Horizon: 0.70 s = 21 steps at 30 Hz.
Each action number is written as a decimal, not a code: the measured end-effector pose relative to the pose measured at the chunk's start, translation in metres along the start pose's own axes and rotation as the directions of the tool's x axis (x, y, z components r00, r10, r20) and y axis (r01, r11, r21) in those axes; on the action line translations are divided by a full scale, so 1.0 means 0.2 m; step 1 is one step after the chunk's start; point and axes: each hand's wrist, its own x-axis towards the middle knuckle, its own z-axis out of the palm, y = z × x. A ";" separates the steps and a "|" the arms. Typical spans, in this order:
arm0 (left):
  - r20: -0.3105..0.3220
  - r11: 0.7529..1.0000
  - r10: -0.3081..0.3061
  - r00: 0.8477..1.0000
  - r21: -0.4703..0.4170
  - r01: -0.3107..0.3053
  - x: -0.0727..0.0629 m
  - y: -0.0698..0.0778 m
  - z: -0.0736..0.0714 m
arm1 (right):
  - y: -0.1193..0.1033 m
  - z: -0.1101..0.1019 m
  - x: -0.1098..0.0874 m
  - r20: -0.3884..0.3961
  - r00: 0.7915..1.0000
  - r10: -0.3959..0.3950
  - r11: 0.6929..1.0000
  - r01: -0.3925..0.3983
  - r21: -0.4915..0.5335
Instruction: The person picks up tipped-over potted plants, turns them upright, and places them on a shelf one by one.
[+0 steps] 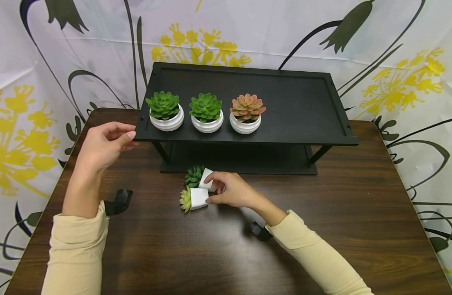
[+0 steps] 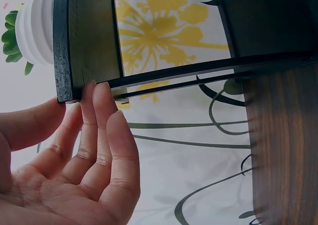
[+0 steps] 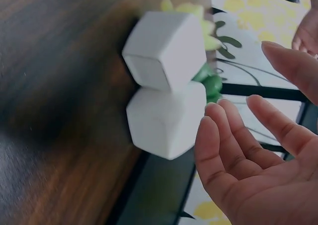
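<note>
At the left end of a two-tier black shelf (image 1: 300, 102), my left hand (image 1: 100, 147) grips the front corner of the top board, thumb against the edge and fingers underneath. My right hand (image 1: 233, 190) hovers with spread, bent fingers beside two small succulents lying on their sides. One is dark green (image 1: 194, 176) in a white pot (image 1: 206, 179); the other is yellow-green (image 1: 185, 199) in a white pot (image 1: 199, 198). In the right wrist view, the fingertips are close to the nearer pot (image 3: 166, 120); whether they touch it I cannot tell.
On the top board stand two green succulents (image 1: 163, 105) (image 1: 206, 107) and a pinkish-orange succulent (image 1: 247, 108), all in round white pots. The shelf stands at the back of a brown wooden table (image 1: 167, 254). Behind hangs a floral-patterned cloth (image 1: 277, 32).
</note>
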 end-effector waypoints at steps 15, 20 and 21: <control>0.002 0.999 -0.003 1.000 -0.039 0.003 0.03 -0.05 0.00 | 0.00 0.13 0.06 0.016 1.000 -0.022 0.997 0.023 -0.079; -0.003 1.000 -0.010 1.000 -0.013 0.009 0.00 0.01 0.00 | 0.01 0.16 0.07 0.001 1.000 -0.009 0.991 0.009 -0.131; -0.006 1.000 -0.008 1.000 -0.018 0.008 0.00 0.01 0.01 | 0.01 0.16 0.08 -0.001 1.000 -0.004 0.990 0.004 -0.140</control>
